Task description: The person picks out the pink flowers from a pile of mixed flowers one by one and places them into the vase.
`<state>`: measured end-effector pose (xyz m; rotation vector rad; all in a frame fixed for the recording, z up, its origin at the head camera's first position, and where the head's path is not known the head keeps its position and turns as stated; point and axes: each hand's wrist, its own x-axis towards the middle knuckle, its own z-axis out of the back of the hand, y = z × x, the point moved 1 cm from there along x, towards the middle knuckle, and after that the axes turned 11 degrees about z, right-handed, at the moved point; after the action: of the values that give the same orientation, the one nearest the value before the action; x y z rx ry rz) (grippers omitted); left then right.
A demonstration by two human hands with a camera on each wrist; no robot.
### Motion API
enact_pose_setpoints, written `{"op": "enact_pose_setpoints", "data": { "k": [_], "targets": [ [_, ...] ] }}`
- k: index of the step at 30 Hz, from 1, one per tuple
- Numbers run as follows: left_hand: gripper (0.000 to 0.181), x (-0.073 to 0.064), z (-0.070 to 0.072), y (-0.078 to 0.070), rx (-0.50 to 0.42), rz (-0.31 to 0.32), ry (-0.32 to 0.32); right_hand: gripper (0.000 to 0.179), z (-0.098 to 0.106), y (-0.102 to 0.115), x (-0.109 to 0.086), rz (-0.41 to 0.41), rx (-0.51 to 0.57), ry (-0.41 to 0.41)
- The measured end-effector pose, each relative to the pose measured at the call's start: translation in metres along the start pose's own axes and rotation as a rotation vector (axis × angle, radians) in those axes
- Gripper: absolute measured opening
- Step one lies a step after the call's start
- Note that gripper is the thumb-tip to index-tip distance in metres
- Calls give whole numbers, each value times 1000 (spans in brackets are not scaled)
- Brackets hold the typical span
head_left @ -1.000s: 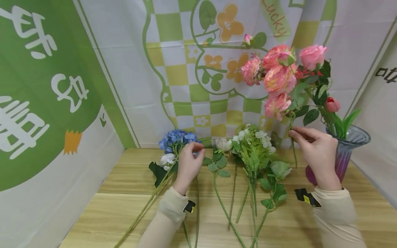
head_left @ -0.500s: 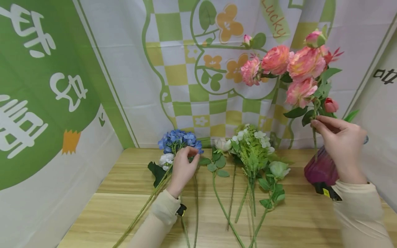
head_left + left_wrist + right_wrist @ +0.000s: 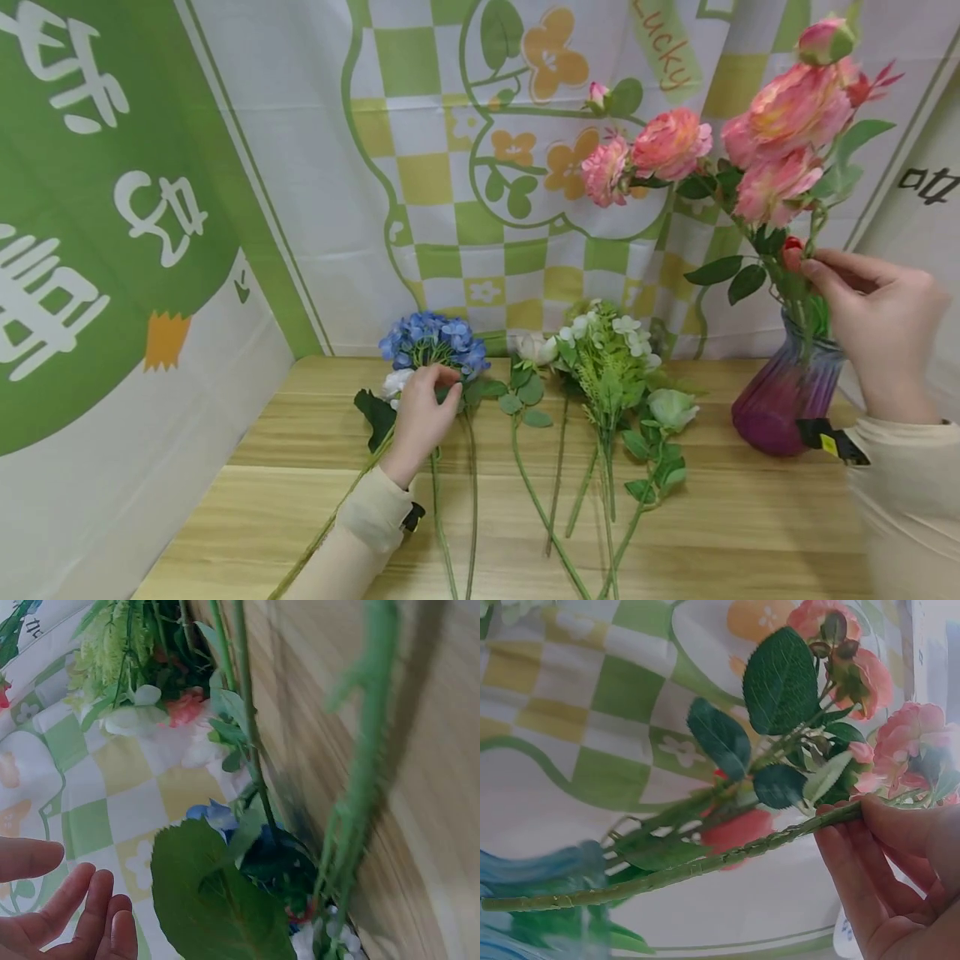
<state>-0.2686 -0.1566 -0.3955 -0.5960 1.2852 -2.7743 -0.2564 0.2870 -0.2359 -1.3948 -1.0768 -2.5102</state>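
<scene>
My right hand (image 3: 888, 325) pinches the green stem (image 3: 705, 866) of a pink peony spray (image 3: 798, 108) between thumb and fingers. That stem points down at the mouth of a blue-to-purple glass vase (image 3: 776, 408); in the right wrist view its lower end overlaps the rim, and I cannot tell if it is inside. Other pink flowers (image 3: 671, 143) and a red tulip (image 3: 739, 831) stand in the vase. My left hand (image 3: 422, 421) hovers by a blue hydrangea (image 3: 435, 340) and a white flower (image 3: 396, 385), thumb and fingers apart with nothing between them.
On the wooden table (image 3: 697, 550) lie green-and-white sprays (image 3: 611, 375), a pale green rose (image 3: 672, 408) and a cream rose (image 3: 536, 350), stems toward the front. A printed cloth (image 3: 525, 283) hangs close behind; a green-and-white wall (image 3: 187, 333) stands at left.
My right hand has carried the peony spray rightward, from left of the vase to above its mouth. My left hand has drifted a little left and down, its fingers still relaxed.
</scene>
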Motion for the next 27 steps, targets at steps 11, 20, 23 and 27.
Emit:
{"op": "enact_pose_setpoints", "data": {
  "k": [11,20,23,27],
  "targets": [
    [15,-2,13,13,57,37,19,32,12,11,19,-60,17,12],
    [16,-6,19,29,107,17,-26,30,18,13,30,-91,98,-21],
    [15,-6,22,34,119,9,-46,28,19,12,35,-70,103,-45],
    [14,-7,27,42,119,2,-63,20,21,9,43,-39,122,-95]
  ]
}}
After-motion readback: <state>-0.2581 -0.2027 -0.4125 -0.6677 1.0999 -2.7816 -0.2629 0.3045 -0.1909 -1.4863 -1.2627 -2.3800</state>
